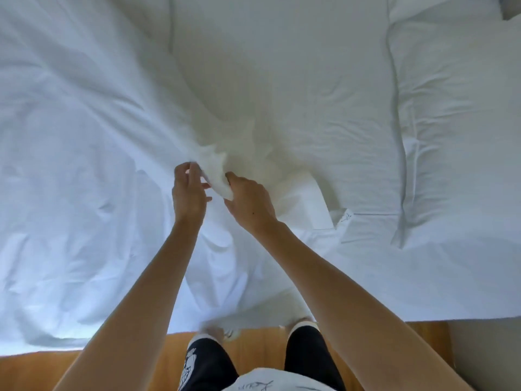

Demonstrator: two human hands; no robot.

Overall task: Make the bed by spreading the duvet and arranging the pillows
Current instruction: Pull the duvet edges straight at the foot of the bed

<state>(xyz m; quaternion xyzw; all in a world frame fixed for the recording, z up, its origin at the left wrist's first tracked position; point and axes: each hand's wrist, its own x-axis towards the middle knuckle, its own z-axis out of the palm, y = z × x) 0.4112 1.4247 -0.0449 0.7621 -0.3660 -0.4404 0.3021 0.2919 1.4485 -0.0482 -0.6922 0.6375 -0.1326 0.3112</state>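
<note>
Both of your hands pinch the same bunched-up bit of the white duvet. Your left hand has its grip on the left side of the bunch, with the fingertips curled round the cloth. Your right hand has its grip on the right side, thumb and fingers pressed together on the fold. The two hands sit just beside each other, so it looks like you are hunting for a corner or an edge to pull from.

You stand at the near edge of the bed, and the duvet lies in a wrinkled heap over its left half, hanging over that edge toward the wooden floor. A pillow lies at the right end of the bed, apart from your hands. I think the duvet is not spread flat yet, because it has many folds. The pillow probably waits there until the duvet is smooth.
</note>
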